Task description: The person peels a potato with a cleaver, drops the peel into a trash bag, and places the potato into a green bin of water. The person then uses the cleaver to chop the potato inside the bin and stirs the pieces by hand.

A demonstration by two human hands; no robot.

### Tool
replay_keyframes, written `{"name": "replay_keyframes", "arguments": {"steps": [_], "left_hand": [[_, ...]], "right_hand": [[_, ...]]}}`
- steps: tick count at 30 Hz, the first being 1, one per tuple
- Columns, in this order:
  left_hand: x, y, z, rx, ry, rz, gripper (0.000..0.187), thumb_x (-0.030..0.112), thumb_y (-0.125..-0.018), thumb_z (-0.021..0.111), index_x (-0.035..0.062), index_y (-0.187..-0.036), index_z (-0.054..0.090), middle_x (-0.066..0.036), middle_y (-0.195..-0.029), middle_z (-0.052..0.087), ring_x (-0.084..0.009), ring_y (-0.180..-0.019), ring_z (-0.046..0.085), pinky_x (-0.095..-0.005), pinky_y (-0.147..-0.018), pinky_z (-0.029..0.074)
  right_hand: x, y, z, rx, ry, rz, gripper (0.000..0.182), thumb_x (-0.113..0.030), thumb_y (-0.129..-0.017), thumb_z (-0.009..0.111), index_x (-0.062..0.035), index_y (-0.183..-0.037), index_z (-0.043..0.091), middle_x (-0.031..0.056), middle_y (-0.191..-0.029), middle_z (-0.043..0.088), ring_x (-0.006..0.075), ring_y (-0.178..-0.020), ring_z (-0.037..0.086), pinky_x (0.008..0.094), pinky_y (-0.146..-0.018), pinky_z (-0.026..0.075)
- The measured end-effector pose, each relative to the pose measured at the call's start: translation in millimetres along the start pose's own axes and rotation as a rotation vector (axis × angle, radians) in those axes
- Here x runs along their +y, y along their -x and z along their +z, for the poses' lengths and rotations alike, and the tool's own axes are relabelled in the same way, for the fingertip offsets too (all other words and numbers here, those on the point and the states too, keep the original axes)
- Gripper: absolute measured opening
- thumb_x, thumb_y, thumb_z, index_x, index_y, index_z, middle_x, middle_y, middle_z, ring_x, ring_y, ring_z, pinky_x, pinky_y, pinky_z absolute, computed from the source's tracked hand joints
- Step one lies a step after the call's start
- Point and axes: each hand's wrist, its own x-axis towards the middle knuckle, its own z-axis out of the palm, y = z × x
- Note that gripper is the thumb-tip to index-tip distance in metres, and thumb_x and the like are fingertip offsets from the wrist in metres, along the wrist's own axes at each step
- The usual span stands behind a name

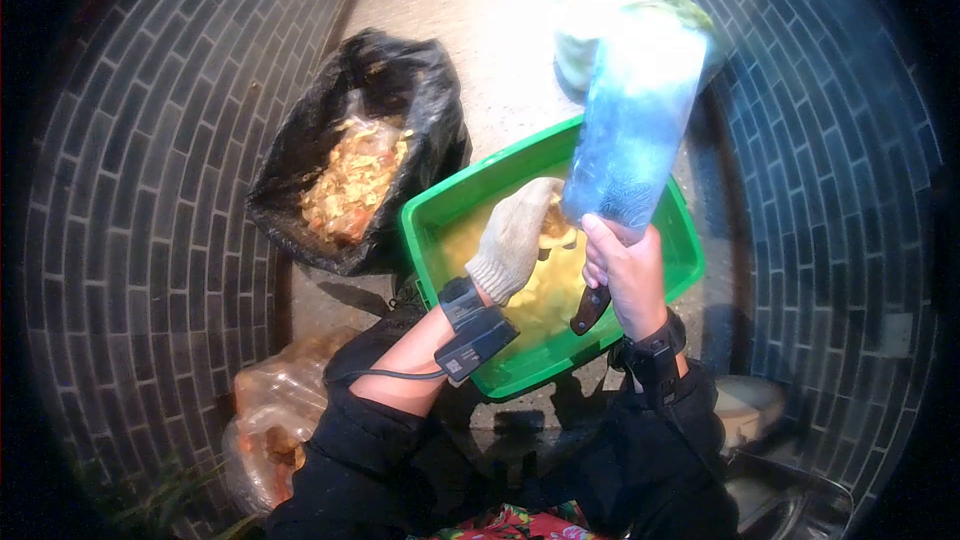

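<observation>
My left hand (512, 235), in a pale knit glove, reaches over a green tub (415, 245). Its fingers curl round a brownish-yellow piece (556, 230), whose kind I cannot make out. In my bare right hand (632, 275) is a large cleaver (640, 125), gripped at its dark handle. The broad blade points up and away, its far end washed out by glare, and its lower edge is close beside the gloved fingertips. Yellow pieces in pale liquid (545, 295) lie in the tub beneath both hands.
Left of the tub stands a black plastic bag (440, 80) with yellow-orange scraps (350, 185). A clear bag (275, 390) sits at lower left. Behind the blade is a pale green-white bundle (580, 25), overexposed. Brick walls (160, 160) close in on both sides.
</observation>
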Motion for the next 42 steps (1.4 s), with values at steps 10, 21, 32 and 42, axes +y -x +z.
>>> {"name": "replay_keyframes", "arguments": {"steps": [10, 21, 32, 42], "left_hand": [[27, -7, -19, -0.087, 0.053, -0.097, 0.033, 0.023, -0.098, 0.037, -0.0017, -0.106, 0.058, -0.012, -0.079, 0.06, -0.0201, -0.069, 0.06, -0.0313, -0.061, 0.049], [28, -16, -26, -0.296, 0.334, -0.579, 0.054, 0.043, -0.101, 0.033, -0.0018, -0.093, 0.062, -0.007, -0.08, 0.062, -0.0126, -0.073, 0.056, -0.0289, -0.064, 0.046], [49, -23, -17, -0.176, 0.453, -0.468, 0.043, 0.037, -0.098, 0.048, 0.0014, -0.121, 0.053, -0.007, -0.105, 0.06, -0.0098, -0.083, 0.057, -0.0222, -0.072, 0.047], [31, -8, 8, 0.123, 0.322, -0.361, 0.033, 0.019, -0.102, 0.036, -0.0021, -0.111, 0.059, -0.008, -0.098, 0.063, -0.0134, -0.088, 0.056, -0.0274, -0.082, 0.046]], "right_hand": [[-3, 2, -2, -0.033, 0.014, 0.026, 0.013, -0.01, -0.091, 0.062, 0.0007, -0.086, 0.056, -0.0019, -0.06, 0.048, 0.006, -0.044, 0.042, 0.0225, -0.041, 0.036], [-3, 3, -5, -0.083, 0.025, 0.032, 0.014, -0.009, -0.092, 0.061, -0.0012, -0.082, 0.056, -0.003, -0.059, 0.046, 0.0053, -0.043, 0.041, 0.0218, -0.039, 0.034], [-9, 3, 5, 0.02, -0.161, -0.014, 0.017, -0.013, -0.093, 0.059, -0.0042, -0.08, 0.051, -0.0035, -0.057, 0.043, 0.0063, -0.043, 0.039, 0.0234, -0.042, 0.037], [9, 1, 13, 0.092, -0.137, -0.07, 0.015, -0.011, -0.092, 0.06, -0.0014, -0.081, 0.054, -0.0031, -0.058, 0.046, 0.0058, -0.044, 0.041, 0.0233, -0.041, 0.035]]}}
